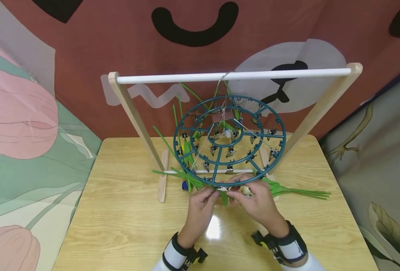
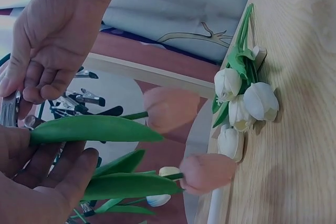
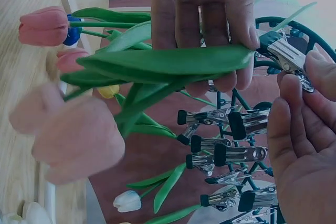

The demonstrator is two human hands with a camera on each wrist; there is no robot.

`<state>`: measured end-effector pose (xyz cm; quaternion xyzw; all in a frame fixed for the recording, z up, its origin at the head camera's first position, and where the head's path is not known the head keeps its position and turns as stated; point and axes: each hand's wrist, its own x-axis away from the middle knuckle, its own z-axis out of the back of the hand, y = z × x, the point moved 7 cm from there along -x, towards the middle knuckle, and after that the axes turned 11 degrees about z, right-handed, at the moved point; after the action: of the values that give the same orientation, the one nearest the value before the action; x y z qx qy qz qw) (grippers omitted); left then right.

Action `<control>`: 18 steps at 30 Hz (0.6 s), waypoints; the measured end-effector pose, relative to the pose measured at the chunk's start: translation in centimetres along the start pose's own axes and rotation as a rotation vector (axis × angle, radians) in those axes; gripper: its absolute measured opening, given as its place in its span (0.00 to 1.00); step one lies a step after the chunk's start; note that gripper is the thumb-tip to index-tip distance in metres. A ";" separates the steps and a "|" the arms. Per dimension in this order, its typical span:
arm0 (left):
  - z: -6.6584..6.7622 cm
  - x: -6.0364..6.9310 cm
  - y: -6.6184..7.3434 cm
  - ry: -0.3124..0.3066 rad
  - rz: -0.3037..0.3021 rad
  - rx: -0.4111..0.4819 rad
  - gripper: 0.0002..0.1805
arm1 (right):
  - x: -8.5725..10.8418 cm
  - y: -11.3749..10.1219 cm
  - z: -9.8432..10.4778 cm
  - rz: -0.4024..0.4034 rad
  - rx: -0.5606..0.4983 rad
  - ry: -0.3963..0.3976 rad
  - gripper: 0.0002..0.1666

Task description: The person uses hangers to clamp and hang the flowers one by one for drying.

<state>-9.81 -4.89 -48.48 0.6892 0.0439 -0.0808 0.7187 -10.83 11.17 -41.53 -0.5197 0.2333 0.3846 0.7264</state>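
Observation:
In the right wrist view, my left hand (image 3: 202,11) pinches the leafy base of a pink artificial tulip (image 3: 79,140) between thumb and fingers. Beside it, my right hand (image 3: 307,124) grips the handles of a metal clip (image 3: 286,53) with dark rubber tips. The tulip's green leaf (image 3: 168,61) meets those tips; whether they bite on the stem is hidden. In the head view, both hands are at the near rim of a round teal clip hanger (image 1: 218,162). More pink tulips (image 2: 207,174) hang beside the held one in the left wrist view.
A wooden stand with a white rod (image 1: 172,78) carries the hanger by its hook. Several clips (image 3: 239,153) dangle from its rings, some with flowers. White tulips (image 2: 247,103) lie on the wooden table (image 1: 118,226) at the right. A printed cloth (image 1: 118,34) hangs behind.

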 end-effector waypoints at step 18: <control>-0.1 -0.5 -0.2 -0.026 0.031 -0.039 0.07 | 0.3 0.6 -0.2 -0.087 0.026 -0.047 0.19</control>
<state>-10.30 -4.81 -48.65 0.6747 0.0256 -0.0778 0.7335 -11.12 11.15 -42.13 -0.5108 0.1983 0.3618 0.7543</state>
